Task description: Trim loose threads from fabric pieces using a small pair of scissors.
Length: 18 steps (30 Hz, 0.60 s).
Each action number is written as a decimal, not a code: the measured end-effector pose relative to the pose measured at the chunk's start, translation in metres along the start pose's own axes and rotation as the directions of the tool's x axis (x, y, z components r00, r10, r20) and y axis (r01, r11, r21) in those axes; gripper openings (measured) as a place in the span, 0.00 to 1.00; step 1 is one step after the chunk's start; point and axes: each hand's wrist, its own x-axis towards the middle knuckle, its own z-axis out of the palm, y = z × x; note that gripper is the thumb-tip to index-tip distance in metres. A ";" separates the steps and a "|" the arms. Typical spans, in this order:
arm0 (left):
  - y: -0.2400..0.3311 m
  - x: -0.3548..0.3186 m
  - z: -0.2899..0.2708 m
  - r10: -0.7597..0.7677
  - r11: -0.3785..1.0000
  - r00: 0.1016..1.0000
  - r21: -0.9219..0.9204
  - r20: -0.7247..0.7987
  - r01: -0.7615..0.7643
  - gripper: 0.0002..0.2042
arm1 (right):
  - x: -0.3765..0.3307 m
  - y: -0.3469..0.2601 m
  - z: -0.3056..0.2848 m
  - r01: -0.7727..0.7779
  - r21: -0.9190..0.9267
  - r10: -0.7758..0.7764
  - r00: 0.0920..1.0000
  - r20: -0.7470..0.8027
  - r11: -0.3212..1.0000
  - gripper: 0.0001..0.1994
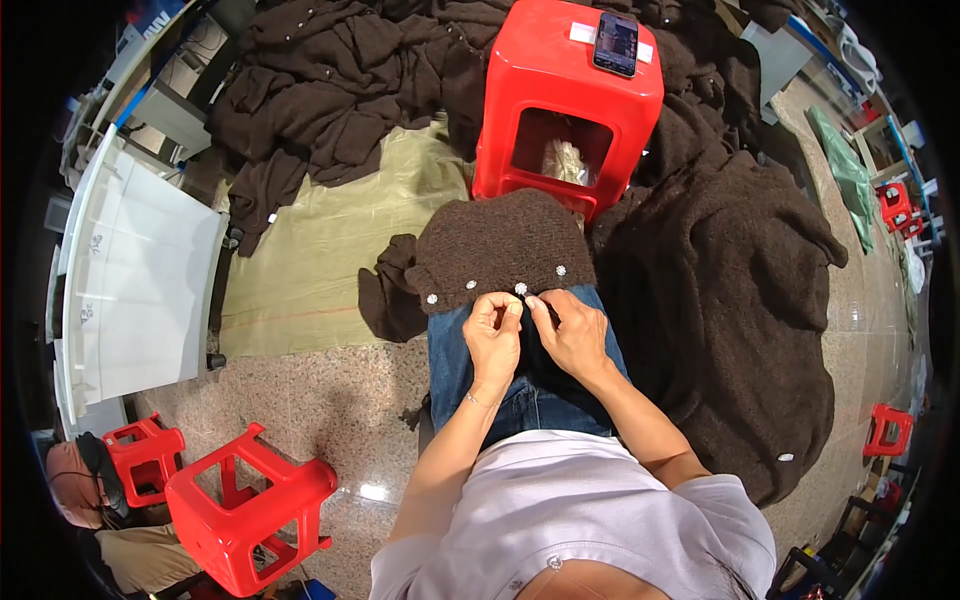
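Observation:
A dark brown knit garment (505, 240) lies across my lap over blue jeans. Several shiny, pale buttons run along its near edge, and one button (521, 288) sits right between my two hands. Just below that button, my left hand (495, 340) is closed in a pinch; anything between its fingertips is too small to make out. My right hand (577, 332) is closed at the garment's edge beside the same button, its thumb and forefinger pinching the knit.
Ahead stands a red plastic stool (573, 85) with a phone (616, 44) on top. Brown knit garments (720, 310) are heaped at right and far left. A yellowish sheet (310, 260) covers floor beside a white panel (140, 270). Another red stool (240, 510) is near left.

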 end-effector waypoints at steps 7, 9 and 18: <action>0.000 -0.006 -0.001 0.101 0.977 0.977 0.166 0.187 -0.133 0.04 | 0.001 0.019 0.006 -0.395 0.496 0.277 0.914 0.297 0.773 0.17; 0.004 -0.017 -0.014 -0.074 0.957 0.872 0.279 0.484 -0.074 0.04 | 0.001 0.021 -0.004 -0.564 0.617 0.376 0.826 0.421 0.548 0.20; 0.017 -0.029 -0.071 -0.255 0.804 0.938 0.590 0.235 0.071 0.13 | -0.011 0.046 -0.019 -0.599 0.647 0.445 0.795 0.412 0.471 0.22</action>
